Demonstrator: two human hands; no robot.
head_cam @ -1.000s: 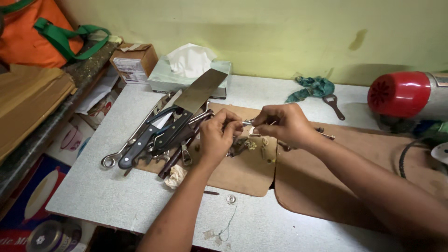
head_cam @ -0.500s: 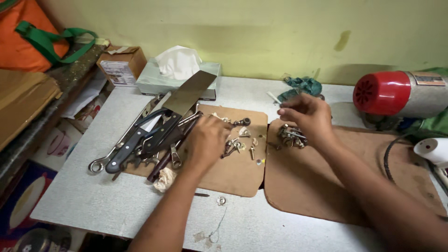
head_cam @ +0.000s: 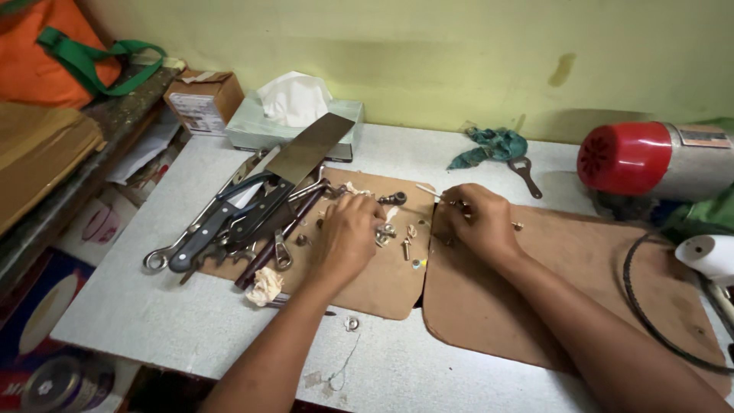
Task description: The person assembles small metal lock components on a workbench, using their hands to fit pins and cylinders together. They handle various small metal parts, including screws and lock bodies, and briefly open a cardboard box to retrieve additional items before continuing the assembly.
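My left hand rests palm down on the left brown mat, fingers curled over a scatter of small screws and bolts; whether it holds one is hidden. My right hand sits at the near edge of the right brown mat, its fingers pinched on a thin pale pin that points left. A dark bolt lies just beyond my left fingertips.
Left of my hand lies a pile of wrenches and pliers under a wide flat blade. Tissue box, cardboard box, green rag and red-capped motor line the back. A black cable loops at right.
My right hand went out over the right mat with small parts, then came back down to that mat's left edge. My left hand stayed over the screws.
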